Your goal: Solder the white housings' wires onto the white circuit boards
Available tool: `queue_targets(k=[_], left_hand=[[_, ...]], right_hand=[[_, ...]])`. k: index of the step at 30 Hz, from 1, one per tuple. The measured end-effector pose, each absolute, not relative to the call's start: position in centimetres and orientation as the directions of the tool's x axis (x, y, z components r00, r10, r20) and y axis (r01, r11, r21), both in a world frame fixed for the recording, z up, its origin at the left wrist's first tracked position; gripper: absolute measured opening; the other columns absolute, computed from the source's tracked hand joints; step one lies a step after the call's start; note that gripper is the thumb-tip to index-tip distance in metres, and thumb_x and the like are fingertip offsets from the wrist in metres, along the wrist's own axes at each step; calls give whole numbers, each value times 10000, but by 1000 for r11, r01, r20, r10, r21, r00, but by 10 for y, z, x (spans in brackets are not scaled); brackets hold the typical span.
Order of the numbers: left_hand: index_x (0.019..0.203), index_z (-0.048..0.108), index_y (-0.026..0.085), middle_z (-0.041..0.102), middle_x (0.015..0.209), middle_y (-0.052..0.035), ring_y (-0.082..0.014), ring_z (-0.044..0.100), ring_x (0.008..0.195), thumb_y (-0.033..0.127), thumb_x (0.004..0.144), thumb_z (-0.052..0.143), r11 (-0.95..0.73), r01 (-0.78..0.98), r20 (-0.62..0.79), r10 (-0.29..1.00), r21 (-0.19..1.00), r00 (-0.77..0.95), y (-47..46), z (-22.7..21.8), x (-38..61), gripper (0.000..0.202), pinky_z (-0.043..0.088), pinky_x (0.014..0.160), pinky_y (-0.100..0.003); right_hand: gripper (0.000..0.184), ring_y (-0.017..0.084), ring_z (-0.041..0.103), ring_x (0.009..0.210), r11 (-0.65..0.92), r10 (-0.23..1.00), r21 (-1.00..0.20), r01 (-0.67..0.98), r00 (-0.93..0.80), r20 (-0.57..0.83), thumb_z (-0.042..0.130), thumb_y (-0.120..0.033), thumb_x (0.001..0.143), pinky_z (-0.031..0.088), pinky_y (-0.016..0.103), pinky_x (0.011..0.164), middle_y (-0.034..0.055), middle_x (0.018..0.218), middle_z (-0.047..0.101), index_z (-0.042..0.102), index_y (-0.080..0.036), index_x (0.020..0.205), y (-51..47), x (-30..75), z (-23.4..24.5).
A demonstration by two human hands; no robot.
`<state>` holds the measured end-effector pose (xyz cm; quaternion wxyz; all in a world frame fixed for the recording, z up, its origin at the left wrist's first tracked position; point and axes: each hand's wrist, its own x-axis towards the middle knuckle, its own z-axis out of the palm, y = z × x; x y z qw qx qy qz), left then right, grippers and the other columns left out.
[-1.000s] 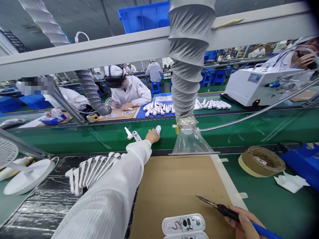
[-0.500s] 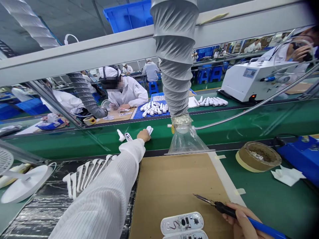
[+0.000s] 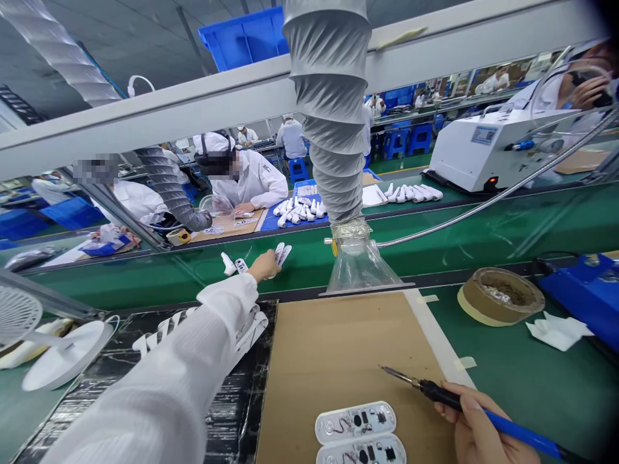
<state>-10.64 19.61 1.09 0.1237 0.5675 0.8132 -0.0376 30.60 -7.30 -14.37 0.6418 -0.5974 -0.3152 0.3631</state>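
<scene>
My left hand [image 3: 265, 265] reaches out over the green channel behind the board, its fingers closed on two white oval casings [image 3: 283, 254] that stick out beyond the fingertips. Just left of the wrist lie another oval casing with dark parts [image 3: 240, 265] and a white angled piece [image 3: 229, 263]. My right hand [image 3: 476, 419] grips a soldering iron [image 3: 447, 394] with a black and blue handle, its tip pointing left above the cardboard [image 3: 338, 341]. Two oval casings with circuit parts and wires [image 3: 355, 422] lie side by side near the cardboard's front edge.
A clear fume hood [image 3: 360, 265] hangs from a grey duct behind the cardboard. White curved parts [image 3: 251, 328] lie under my left arm on a black sheet. To the right are a tape roll [image 3: 500, 296] and a crumpled tissue [image 3: 558, 330]. Co-workers sit across the line.
My left hand has shifted left and slightly down, and two casings now show beyond its fingers where one showed before. The right hand holds the soldering iron nearly still.
</scene>
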Motion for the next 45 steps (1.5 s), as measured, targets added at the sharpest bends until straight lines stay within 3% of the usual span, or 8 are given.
queue_targets(k=[10, 21, 26, 31, 34, 38, 42, 45], left_hand=[[1581, 471, 296, 699, 1451, -103, -369, 679, 1326, 154, 800, 766, -5, 987, -347, 936, 158, 60, 61, -21, -53, 847, 505, 1083, -374], [1702, 277, 261, 704, 1425, -132, -347, 697, 1323, 219, 910, 720, 93, 943, -267, 964, 321, -4, 13, -45, -20, 908, 539, 1079, -381], [1718, 191, 267, 718, 1282, -100, -223, 793, 896, 157, 943, 648, 384, 561, -378, 916, 734, -133, -9, -61, 16, 906, 625, 806, -337], [1652, 308, 230, 717, 1083, -52, -190, 779, 724, 149, 917, 712, 414, 36, -405, 903, 910, -141, -29, -60, 38, 842, 644, 724, -343], [1535, 460, 227, 744, 1019, -33, -203, 803, 835, 120, 908, 758, 342, -296, -415, 879, 892, -235, -42, -48, 36, 703, 656, 803, -330], [1311, 629, 235, 771, 1212, -69, -221, 792, 1122, -14, 902, 670, 317, -607, -589, 742, 729, -320, -57, -26, 34, 480, 671, 963, -335], [1355, 600, 173, 747, 1342, -167, -283, 742, 1292, 10, 923, 620, 400, -697, -696, 690, 595, -198, -76, -13, 40, 462, 651, 1088, -420], [1356, 616, 161, 733, 1371, -185, -300, 735, 1302, 97, 934, 660, 541, -572, -693, 718, 617, -69, -94, -16, 35, 429, 623, 1133, -442]], right_hand=[[272, 202, 698, 644, 216, 827, -969, -119, 550, 117, 738, -414, 965, 578, 350, 635, 66, 746, 754, 813, -159, 908, -70, 297, -116], [241, 196, 707, 645, 232, 821, -960, -158, 562, 105, 758, -385, 948, 567, 337, 620, 69, 754, 769, 822, -155, 917, -69, 297, -116], [252, 196, 697, 632, 258, 806, -955, -146, 578, 129, 744, -392, 952, 557, 344, 635, 53, 719, 741, 809, -153, 907, -69, 298, -114], [250, 200, 699, 610, 275, 778, -950, -145, 614, 131, 740, -388, 950, 561, 344, 615, 37, 685, 723, 816, -157, 895, -67, 302, -113], [218, 195, 694, 588, 310, 771, -932, -187, 624, 131, 760, -366, 929, 554, 330, 584, 32, 664, 718, 824, -164, 879, -65, 302, -113], [195, 192, 688, 580, 314, 777, -927, -203, 617, 128, 767, -350, 912, 558, 331, 573, 31, 659, 716, 829, -169, 875, -64, 300, -111], [192, 183, 672, 565, 336, 771, -918, -212, 621, 138, 769, -345, 907, 553, 324, 561, 25, 645, 703, 833, -168, 867, -63, 299, -109], [191, 186, 680, 557, 349, 762, -916, -197, 629, 155, 763, -339, 909, 549, 323, 554, 21, 634, 699, 835, -168, 862, -61, 299, -108]])
